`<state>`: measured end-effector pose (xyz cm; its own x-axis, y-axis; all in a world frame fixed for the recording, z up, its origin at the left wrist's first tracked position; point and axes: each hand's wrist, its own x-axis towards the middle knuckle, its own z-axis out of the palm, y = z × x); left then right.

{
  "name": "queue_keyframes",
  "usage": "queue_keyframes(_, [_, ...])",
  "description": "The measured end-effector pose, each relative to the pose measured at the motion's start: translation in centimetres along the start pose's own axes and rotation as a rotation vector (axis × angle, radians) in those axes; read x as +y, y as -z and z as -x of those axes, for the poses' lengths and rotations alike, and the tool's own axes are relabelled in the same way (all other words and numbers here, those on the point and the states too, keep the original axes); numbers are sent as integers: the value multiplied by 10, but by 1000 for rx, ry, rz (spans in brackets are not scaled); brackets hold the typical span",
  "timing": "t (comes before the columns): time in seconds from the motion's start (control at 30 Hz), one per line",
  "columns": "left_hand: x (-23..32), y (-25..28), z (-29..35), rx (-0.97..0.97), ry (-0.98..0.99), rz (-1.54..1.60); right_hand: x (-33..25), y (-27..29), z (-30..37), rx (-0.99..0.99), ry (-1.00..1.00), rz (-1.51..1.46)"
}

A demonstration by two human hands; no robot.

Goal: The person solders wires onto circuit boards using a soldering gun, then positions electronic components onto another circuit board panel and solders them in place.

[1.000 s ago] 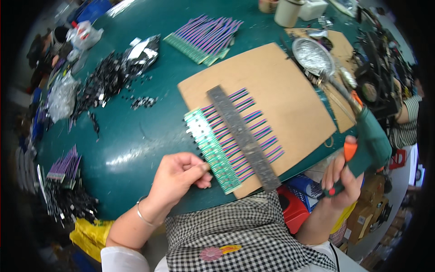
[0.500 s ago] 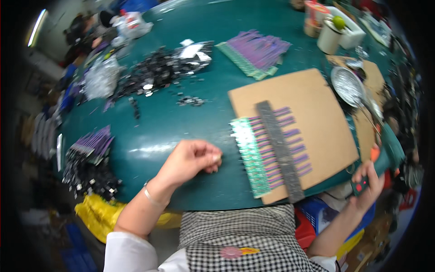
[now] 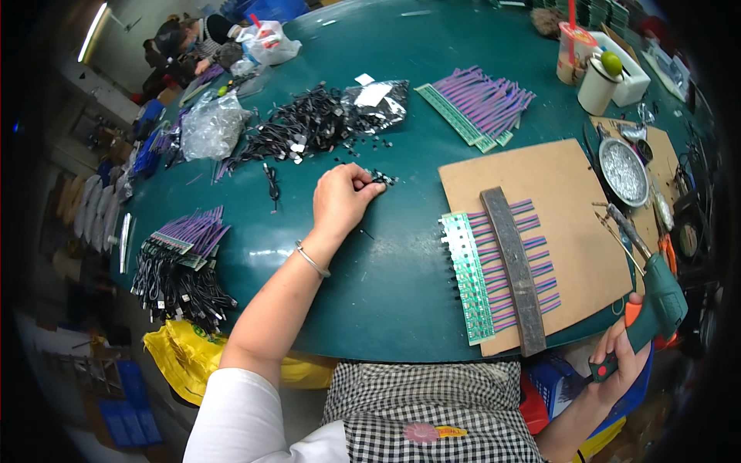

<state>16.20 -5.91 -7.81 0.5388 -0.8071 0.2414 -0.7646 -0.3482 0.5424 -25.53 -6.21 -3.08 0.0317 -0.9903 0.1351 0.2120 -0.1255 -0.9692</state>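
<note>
My left hand (image 3: 340, 202) reaches across the table, thumb and fingertips pinched together at a small heap of tiny black parts (image 3: 384, 178). What lies between the fingertips is too small to make out. My right hand (image 3: 620, 359) is closed round the grip of a green soldering gun (image 3: 664, 297), its tip pointing up and away over the right side of the cardboard. Between the hands, a green circuit board panel (image 3: 468, 278) with pairs of purple and dark wires rests at the left edge of the brown cardboard (image 3: 571, 185). A dark flat bar (image 3: 515, 270) lies across the wires.
Bundled black cables (image 3: 305, 123) pile up at the back, beside more wired panels (image 3: 471, 104). Finished-looking cable bundles (image 3: 181, 270) hang at the left table edge. A metal bowl (image 3: 624, 171) and a white cup (image 3: 598, 86) stand at the right. Another person (image 3: 204, 38) sits far left.
My left hand has moved forward from the near middle of the table to the small black parts. The soldering gun shows more fully in my right hand. The whole view has shifted.
</note>
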Motion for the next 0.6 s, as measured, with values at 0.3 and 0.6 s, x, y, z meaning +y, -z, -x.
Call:
queue_keyframes(0.3, [10,13,13,15,-48,159,-8,-8,7,-20,-23,-115])
queue_keyframes(0.6, [105,40,115,-587,-136,783,-10,-45,42,-172,-205,-171])
